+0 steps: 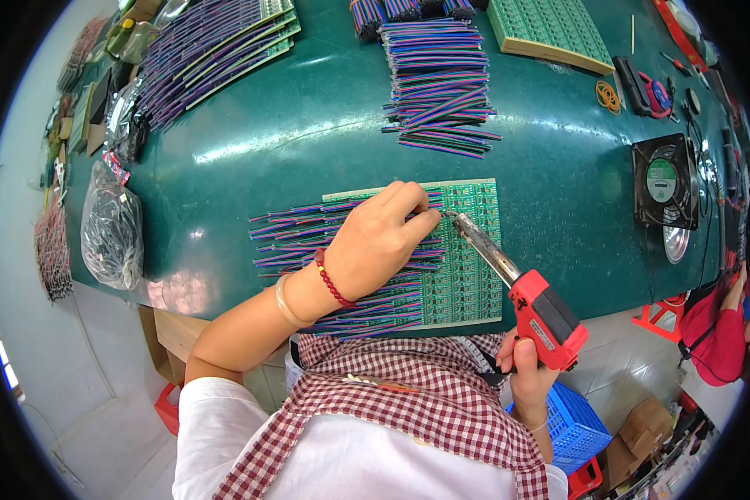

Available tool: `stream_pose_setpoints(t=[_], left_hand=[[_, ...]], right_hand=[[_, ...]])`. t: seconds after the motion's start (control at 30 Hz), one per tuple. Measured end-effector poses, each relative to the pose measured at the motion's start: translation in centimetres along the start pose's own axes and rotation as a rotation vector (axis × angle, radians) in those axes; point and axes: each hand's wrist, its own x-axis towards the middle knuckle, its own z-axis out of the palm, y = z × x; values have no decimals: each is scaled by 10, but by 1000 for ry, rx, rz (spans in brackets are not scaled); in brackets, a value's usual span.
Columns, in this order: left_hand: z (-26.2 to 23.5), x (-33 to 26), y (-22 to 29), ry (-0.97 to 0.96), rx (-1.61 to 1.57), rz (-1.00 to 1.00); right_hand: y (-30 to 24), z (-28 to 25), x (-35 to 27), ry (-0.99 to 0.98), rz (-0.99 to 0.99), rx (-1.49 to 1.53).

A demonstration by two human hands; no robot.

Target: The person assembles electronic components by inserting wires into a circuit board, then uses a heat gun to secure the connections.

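A green circuit board panel [471, 283] lies on the table in front of me, with rows of small printed sections. Across its left part run many thin cut wires [375, 304] in blue, purple, red and black, their ends reaching the board's pads. My left hand [383, 237] is closed in a pinch over the upper part of the panel, on wires at the fingertips. My right hand [527, 375] grips the red and black handle of a soldering gun [550, 321]. The gun's metal tip meets the board close beside my left fingertips.
Bundled wires [437, 79] lie beyond the panel. More panels are stacked at far right [550, 33], wired panels at far left [225, 50]. A black fan [665, 182] stands right; a plastic bag [112, 225] sits left. A blue crate [571, 429] is below the table edge.
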Motion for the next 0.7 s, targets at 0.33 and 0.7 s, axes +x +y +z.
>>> stream_pose_setpoints(t=[0.33,0.7], left_hand=[[1,-1,1,-8,12,-2],[0,-1,1,-19,12,2]], right_hand=[[-1,1,-3,37,-5,9],[-8,5,-6,78,5,20]])
